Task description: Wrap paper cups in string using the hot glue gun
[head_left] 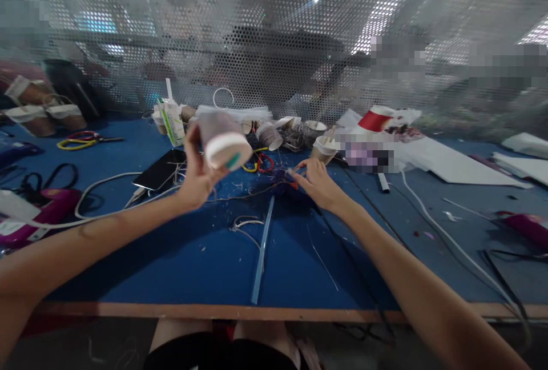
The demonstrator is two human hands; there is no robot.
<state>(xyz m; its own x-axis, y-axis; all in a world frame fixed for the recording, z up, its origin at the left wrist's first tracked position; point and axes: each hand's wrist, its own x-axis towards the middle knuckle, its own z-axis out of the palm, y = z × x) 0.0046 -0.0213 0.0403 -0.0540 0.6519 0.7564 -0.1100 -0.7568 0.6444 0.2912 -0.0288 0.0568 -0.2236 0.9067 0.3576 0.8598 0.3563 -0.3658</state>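
Observation:
A paper cup (224,140) with a white rim is raised above the blue table (192,267), tilted, with a green patch showing at its near end. My left hand (197,179) is wrapped round its left and lower side. To the right, my right hand (317,180) is low over the table with its fingers apart, beside a dark blue object (291,192) that has orange on it; no held item shows. Behind that object lie scissors (258,163) with red and yellow handles. A clear glue stick (262,253) lies in front, near the table's edge.
A black phone (161,170) with a white cable lies at left, near a magenta glue gun (49,213). More cups (323,148) stand along the back by a perforated screen. Another glue gun (524,226) and white sheets (445,159) are at right. Cables cross both sides.

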